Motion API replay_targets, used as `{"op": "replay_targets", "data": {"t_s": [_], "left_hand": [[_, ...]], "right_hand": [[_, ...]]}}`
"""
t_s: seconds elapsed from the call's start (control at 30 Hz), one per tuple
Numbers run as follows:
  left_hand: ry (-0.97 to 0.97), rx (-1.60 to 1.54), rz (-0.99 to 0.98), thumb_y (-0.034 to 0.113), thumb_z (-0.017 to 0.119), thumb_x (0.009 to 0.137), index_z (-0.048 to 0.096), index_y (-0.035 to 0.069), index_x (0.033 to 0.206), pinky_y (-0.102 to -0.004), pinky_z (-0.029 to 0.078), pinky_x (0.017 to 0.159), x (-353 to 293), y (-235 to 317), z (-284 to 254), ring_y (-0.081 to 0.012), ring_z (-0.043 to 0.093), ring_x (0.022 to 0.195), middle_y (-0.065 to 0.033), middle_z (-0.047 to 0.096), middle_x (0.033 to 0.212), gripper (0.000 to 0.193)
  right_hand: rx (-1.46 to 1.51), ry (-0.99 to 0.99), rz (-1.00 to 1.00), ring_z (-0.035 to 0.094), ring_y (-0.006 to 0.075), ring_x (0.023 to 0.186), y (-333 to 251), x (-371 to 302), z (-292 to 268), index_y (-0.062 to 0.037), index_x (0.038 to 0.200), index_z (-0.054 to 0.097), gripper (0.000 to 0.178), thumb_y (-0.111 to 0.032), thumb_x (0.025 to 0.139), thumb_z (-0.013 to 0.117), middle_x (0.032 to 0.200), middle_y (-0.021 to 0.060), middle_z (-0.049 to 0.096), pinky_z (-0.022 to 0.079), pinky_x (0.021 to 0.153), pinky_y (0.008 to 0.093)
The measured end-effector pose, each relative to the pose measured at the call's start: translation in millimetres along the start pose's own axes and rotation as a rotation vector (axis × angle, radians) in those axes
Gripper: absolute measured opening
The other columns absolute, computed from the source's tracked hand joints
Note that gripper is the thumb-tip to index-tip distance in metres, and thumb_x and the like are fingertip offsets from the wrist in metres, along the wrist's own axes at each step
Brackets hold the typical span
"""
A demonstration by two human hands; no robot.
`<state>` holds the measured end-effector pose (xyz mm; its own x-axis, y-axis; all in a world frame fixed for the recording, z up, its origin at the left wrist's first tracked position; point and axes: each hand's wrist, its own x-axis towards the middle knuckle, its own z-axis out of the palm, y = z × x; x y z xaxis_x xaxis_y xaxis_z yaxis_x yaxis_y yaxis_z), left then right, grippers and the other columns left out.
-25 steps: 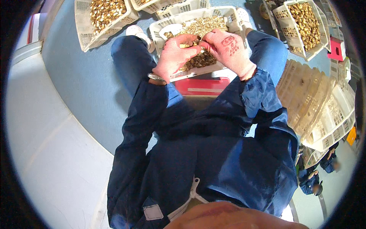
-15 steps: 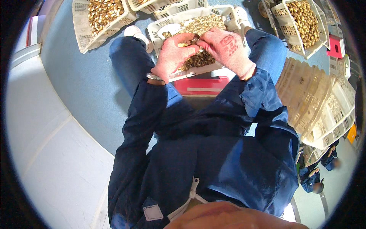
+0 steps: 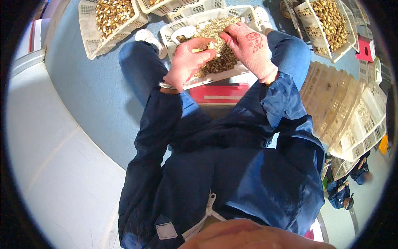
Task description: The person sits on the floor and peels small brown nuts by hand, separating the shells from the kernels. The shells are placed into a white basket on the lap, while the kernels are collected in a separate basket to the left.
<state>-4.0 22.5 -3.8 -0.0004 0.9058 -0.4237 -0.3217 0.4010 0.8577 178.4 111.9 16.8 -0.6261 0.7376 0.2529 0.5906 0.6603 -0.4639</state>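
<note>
Both my hands wear pink knitted gloves and are above a white slatted crate (image 3: pixel 168 39) between my knees. My left hand (image 3: pixel 186 62) is on the crate's left side, its fingers and thumb closed around a small pale mushroom (image 3: pixel 211 45), mostly hidden by the glove. To the right, my right hand (image 3: pixel 251 50) hangs over the heap with thumb and fingers pinched together; what they hold, if anything, is hidden. Below lies a heap of small tan and brown pieces (image 3: pixel 226 54), lighter toward the back and darker near me. A white container (image 3: pixel 184 32) sits in the crate's far left corner.
Crates of brown mushrooms stand at the far left (image 3: pixel 89 31) and far right (image 3: pixel 304 16). A red plastic stool (image 3: pixel 217 94) shows between my thighs. Stacked pale crates (image 3: pixel 331 103) lean at my right. Two people (image 3: pixel 340 194) are farther off at the lower right.
My hands were together over the crate with a dark brown piece between them. Now my right hand has drawn away to the right, and a pale piece shows in my left.
</note>
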Motion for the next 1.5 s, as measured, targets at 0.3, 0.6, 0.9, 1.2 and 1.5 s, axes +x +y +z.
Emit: {"op": "replay_targets", "data": {"t_s": [0.3, 0.6, 0.9, 1.2, 1.5], "left_hand": [[-0.035, 0.009, -0.017, 0.009, 0.068, 0.09, 0.057, -0.005, 0.127, -0.0239, 0.047, 0.085, -5, 19, 1, -0.0094, 0.059, 0.095, -0.0052, 0.065, 0.107, 0.04], [0.031, 0.209, -0.02, 0.011, 0.074, 0.086, 0.063, -0.001, 0.122, -0.0239, 0.049, 0.075, -2, 1, -1, -0.0086, 0.059, 0.086, -0.0048, 0.066, 0.102, 0.04], [0.027, -0.005, 0.0, 0.008, 0.07, 0.089, 0.061, 0.001, 0.124, -0.023, 0.047, 0.074, -3, 8, -1, -0.0074, 0.058, 0.088, -0.0037, 0.065, 0.104, 0.037], [-0.007, -0.123, -0.096, 0.015, 0.06, 0.098, 0.059, 0.007, 0.13, -0.0173, 0.042, 0.067, -3, 12, -3, -0.0031, 0.057, 0.091, 0.0021, 0.064, 0.109, 0.034], [0.164, 0.151, 0.123, 0.014, 0.073, 0.086, 0.066, 0.005, 0.119, -0.0245, 0.051, 0.072, 3, -10, -4, -0.0095, 0.063, 0.086, -0.0006, 0.066, 0.097, 0.035]], "right_hand": [[0.359, -0.117, -0.024, 0.064, 0.0306, 0.088, 8, -11, 3, -0.0103, 0.099, 0.066, 0.02, -0.029, 0.096, 0.059, 0.091, 0.0094, 0.065, 0.051, 0.074, 0.041], [-0.089, -0.044, -0.119, 0.066, 0.0308, 0.081, 6, -2, 9, -0.0119, 0.089, 0.064, 0.019, -0.03, 0.093, 0.06, 0.085, 0.0094, 0.064, 0.053, 0.064, 0.0424], [0.174, -0.079, -0.106, 0.066, 0.03, 0.084, 0, -8, 3, -0.012, 0.096, 0.067, 0.017, -0.028, 0.093, 0.062, 0.087, 0.0088, 0.065, 0.052, 0.067, 0.0395], [0.185, -0.01, -0.102, 0.066, 0.0306, 0.082, -1, -6, 8, -0.0119, 0.096, 0.066, 0.02, -0.031, 0.094, 0.06, 0.088, 0.009, 0.066, 0.052, 0.067, 0.0401], [0.142, -0.036, -0.164, 0.066, 0.028, 0.086, 0, -5, 12, -0.0135, 0.093, 0.066, 0.022, -0.035, 0.094, 0.059, 0.087, 0.0081, 0.065, 0.053, 0.066, 0.0404]]}}
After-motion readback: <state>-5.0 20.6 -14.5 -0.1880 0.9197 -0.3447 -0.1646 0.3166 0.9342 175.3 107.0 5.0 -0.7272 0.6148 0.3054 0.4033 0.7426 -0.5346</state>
